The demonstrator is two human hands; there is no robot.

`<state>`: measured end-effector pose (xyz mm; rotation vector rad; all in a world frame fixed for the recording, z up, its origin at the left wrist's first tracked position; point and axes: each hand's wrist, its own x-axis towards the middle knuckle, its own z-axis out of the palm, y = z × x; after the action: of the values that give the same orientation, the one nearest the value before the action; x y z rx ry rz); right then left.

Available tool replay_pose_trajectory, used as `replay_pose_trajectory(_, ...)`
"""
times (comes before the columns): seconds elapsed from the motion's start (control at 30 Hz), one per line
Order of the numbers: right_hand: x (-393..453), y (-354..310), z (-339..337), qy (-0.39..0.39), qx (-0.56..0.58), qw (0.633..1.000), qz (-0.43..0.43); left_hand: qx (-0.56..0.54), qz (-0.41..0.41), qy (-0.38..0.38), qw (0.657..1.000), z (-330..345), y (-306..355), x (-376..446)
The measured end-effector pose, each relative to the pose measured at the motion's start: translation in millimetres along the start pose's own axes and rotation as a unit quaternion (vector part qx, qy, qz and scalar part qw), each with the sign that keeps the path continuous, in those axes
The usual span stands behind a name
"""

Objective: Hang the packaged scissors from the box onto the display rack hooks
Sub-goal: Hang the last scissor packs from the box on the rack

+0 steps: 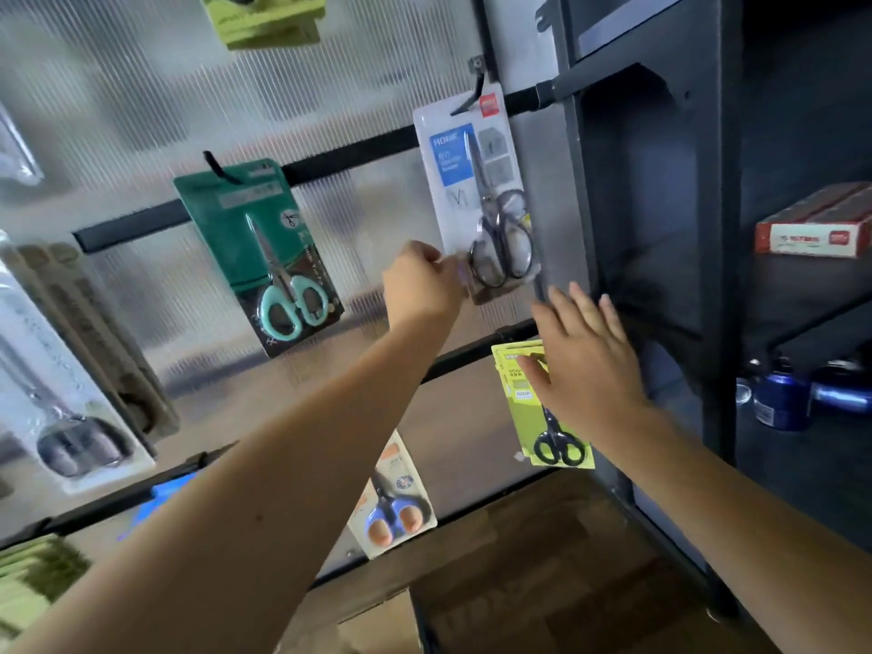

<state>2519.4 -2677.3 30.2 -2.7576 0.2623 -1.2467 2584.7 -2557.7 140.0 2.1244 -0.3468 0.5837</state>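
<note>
A white-and-blue pack of black-handled scissors [465, 181] hangs from a black hook [472, 94] at the upper right of the display rack. My left hand [422, 287] pinches that pack's lower left corner. My right hand [587, 356] is open with fingers straight, just below and right of the pack, in front of a yellow-green scissors pack [557, 436] hanging lower down. A green pack with teal-handled scissors [259, 252] hangs to the left. A cardboard box [373, 625] shows at the bottom edge.
The rack has black horizontal bars [349, 151] over a ribbed translucent panel. More packs hang at left [61, 389], top [264, 16] and bottom centre [391, 502]. A dark shelf unit [660, 228] at right holds a red box [816, 228] and blue bottles [781, 398].
</note>
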Motion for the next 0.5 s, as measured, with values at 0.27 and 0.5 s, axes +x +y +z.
replay_pose_trajectory(0.27,-53.7,-74.3,9.1,-0.119,-0.024,0.992,-0.043,0.151,0.098,-0.008,0.984,-51.4,-102.8,-112.1)
replay_pose_trajectory(0.5,-117.8,-158.7,32.2,-0.189,-0.045,0.975,-0.107,0.253,0.131,-0.099,0.954,-118.7,-229.2,-185.5)
